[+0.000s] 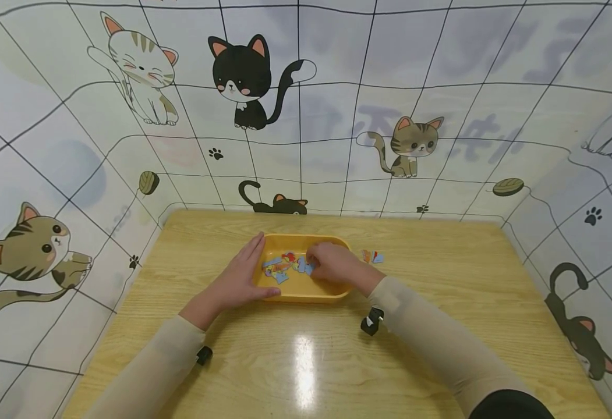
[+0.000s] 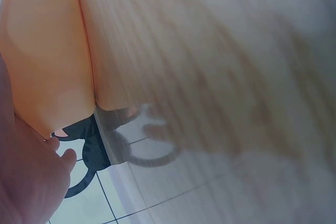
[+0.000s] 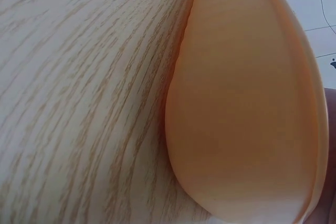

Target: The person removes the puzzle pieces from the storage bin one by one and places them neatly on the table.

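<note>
A yellow plastic tray sits on the table in the head view, with several small puzzle pieces printed blue, red and yellow inside. My left hand rests along the tray's left end, its fingers straight at the far corner and the thumb lying over the front rim. Inside the right part of the tray, my right hand reaches down with bent fingers beside blue pieces. Its fingertips are hidden, so I cannot tell whether it pinches one. Both wrist views show the tray's outer wall, close up.
Right of the tray, a few more puzzle pieces lie on the wooden table. A wall with cat drawings and grid lines encloses the table's back and sides. Small black devices are worn at both wrists.
</note>
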{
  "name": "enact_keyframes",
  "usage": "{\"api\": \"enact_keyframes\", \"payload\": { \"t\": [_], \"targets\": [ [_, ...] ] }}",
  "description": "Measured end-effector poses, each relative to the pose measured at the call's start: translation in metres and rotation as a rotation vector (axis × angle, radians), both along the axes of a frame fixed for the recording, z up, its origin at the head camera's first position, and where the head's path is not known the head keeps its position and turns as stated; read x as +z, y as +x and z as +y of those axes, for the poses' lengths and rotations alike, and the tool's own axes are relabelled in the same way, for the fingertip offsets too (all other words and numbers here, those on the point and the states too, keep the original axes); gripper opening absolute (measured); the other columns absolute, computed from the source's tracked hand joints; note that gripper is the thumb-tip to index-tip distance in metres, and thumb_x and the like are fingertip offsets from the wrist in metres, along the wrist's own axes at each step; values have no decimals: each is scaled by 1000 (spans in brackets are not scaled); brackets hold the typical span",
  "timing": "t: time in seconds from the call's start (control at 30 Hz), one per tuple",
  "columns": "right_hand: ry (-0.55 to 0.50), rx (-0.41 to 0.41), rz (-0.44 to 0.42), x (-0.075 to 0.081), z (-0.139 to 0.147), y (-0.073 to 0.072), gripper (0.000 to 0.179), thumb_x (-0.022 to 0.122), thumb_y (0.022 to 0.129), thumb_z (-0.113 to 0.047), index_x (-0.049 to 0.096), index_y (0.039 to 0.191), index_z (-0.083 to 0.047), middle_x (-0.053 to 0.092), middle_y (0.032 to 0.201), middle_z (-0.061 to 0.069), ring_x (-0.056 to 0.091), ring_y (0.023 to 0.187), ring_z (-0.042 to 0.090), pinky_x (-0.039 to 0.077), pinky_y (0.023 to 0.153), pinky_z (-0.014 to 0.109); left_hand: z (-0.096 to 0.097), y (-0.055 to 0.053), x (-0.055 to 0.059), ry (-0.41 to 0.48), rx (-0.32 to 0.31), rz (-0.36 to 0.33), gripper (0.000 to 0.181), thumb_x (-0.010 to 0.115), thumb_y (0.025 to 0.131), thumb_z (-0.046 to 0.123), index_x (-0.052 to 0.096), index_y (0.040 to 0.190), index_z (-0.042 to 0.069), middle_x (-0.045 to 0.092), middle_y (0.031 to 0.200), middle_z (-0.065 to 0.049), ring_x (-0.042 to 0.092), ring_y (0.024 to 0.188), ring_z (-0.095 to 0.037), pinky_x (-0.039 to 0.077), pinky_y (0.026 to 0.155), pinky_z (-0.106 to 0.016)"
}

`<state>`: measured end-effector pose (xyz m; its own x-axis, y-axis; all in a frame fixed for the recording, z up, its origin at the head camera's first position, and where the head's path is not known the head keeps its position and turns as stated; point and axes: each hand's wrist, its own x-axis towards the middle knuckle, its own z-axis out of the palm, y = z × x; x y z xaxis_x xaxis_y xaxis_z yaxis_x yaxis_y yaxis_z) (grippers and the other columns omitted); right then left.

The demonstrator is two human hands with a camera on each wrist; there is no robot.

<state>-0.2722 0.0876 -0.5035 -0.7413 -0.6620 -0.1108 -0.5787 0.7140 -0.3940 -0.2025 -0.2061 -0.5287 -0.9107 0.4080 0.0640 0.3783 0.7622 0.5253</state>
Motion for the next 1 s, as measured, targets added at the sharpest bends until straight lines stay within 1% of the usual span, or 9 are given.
{"api": "enact_keyframes", "payload": {
  "t": [0.1, 0.17, 0.37, 0.53, 0.67, 0.73, 0.83, 1.0],
  "targets": [
    [13, 17, 3, 1, 0, 1, 35, 88, 97, -21, 77, 127, -7, 73, 123, 6, 68, 110, 21, 57, 101, 42, 0, -1, 0, -7, -1, 6, 139, 87, 85, 69, 7, 178, 4, 3, 186, -10, 6, 171, -32, 19, 134, -60],
    [16, 27, 8, 2, -1, 2, 37, 88, 97, -23, 77, 129, -7, 73, 125, 6, 68, 112, 22, 57, 103, 42, 0, -1, 0, -9, 0, 8, 138, 87, 85, 69, 7, 178, 4, 3, 187, -10, 6, 171, -31, 18, 134, -59],
    [10, 23, 0, 4, -3, 4, 31, 88, 97, -21, 78, 122, -6, 72, 115, 4, 65, 103, 20, 57, 98, 41, 0, -1, 0, -8, 1, 7, 137, 87, 86, 69, 8, 178, 4, 6, 186, -12, 6, 171, -31, 18, 134, -59],
    [15, 21, -15, 2, -3, 3, 27, 85, 96, -18, 76, 119, -6, 70, 108, 2, 62, 97, 18, 57, 93, 39, 0, -1, -1, -8, 2, 1, 137, 86, 86, 70, 8, 178, 4, 4, 186, -10, 6, 171, -30, 18, 135, -58],
    [10, 22, -26, 0, -4, 2, 25, 84, 95, -17, 75, 115, -7, 68, 105, 2, 60, 94, 18, 56, 90, 38, 0, -2, -2, -9, -1, 6, 138, 85, 85, 73, 9, 177, 3, 5, 186, -11, 8, 171, -32, 19, 134, -59],
    [-5, 22, -29, -2, -3, 1, 23, 84, 95, -16, 74, 114, -8, 67, 104, 0, 59, 93, 17, 56, 88, 37, 0, -2, -1, -7, -5, 10, 139, 84, 84, 75, 9, 177, 3, 6, 186, -13, 9, 171, -34, 20, 134, -61],
    [-62, 22, -50, -4, -2, -1, 24, 83, 93, -15, 73, 114, -9, 69, 103, -1, 60, 92, 16, 56, 87, 37, 1, -1, 0, 0, -7, 7, 140, 83, 84, 76, 8, 178, 3, 6, 186, -13, 9, 171, -35, 19, 134, -61],
    [-150, 23, -106, -5, 0, -4, 27, 83, 94, -16, 73, 117, -9, 72, 107, 0, 63, 93, 16, 57, 90, 39, 1, 0, 2, 4, -6, 6, 139, 87, 85, 69, 7, 178, 4, 4, 186, -12, 8, 171, -34, 18, 134, -60]
  ]
}}
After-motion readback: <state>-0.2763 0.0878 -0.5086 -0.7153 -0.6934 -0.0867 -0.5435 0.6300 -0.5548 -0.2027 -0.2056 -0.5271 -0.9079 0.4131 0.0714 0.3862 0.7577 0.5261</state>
